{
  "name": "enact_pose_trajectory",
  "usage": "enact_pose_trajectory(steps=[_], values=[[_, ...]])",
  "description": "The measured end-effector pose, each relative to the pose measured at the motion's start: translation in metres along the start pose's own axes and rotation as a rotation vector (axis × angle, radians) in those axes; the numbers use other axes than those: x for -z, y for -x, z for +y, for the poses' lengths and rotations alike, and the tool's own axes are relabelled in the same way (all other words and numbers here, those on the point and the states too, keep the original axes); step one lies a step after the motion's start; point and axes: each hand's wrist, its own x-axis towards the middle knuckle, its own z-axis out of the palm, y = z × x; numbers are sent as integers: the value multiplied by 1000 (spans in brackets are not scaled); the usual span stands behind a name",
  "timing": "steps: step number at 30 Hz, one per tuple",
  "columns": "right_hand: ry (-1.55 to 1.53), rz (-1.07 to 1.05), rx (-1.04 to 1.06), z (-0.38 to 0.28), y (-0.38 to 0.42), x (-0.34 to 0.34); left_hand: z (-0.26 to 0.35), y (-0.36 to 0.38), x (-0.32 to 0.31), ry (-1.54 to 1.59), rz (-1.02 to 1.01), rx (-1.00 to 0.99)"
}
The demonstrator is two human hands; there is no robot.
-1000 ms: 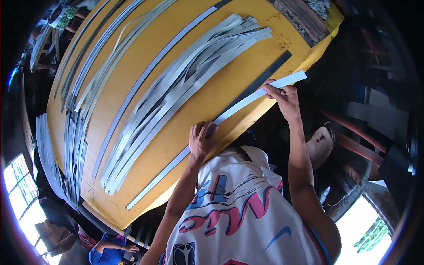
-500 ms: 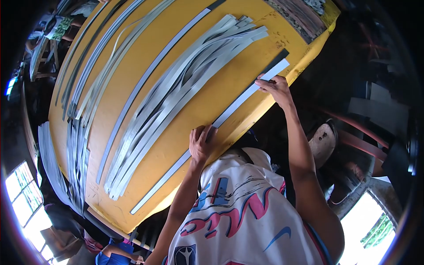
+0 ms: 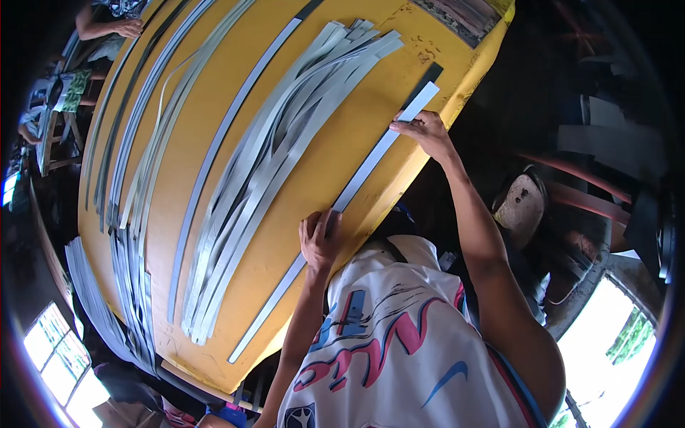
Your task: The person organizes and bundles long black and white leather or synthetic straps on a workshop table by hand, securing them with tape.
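Note:
A long narrow white strip point(image 3: 367, 165) lies along the near side of the yellow table point(image 3: 335, 153), over a dark strip point(image 3: 432, 73) whose end shows beside it at the top. My right hand point(image 3: 426, 135) pinches the white strip a little below its upper end, thumb and fingers closed on it. Farther down the same strip, my left hand point(image 3: 320, 241) presses with bent fingers around its edges. Something dark shows under those fingertips; I cannot make out what it is. Beyond my hands lies a loose bundle of pale strips point(image 3: 265, 160).
Another single strip point(image 3: 214, 153) and more strips point(image 3: 160, 128) lie farther across the table, some hanging over its left end point(image 3: 107, 307). Another person's hand point(image 3: 128, 28) is at the far edge, upper left. A dark brown panel point(image 3: 460, 18) lies at the top corner.
The view has shifted, moving the table and my hands slightly left in frame. Both hands keep about the same places on the strip. Another person's arm has come into view at upper left.

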Motion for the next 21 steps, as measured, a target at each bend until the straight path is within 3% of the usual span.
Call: enact_pose_trajectory(steps=[21], values=[[167,65,12,10,1,-3,1,-1,0,-19,-17,-3]])
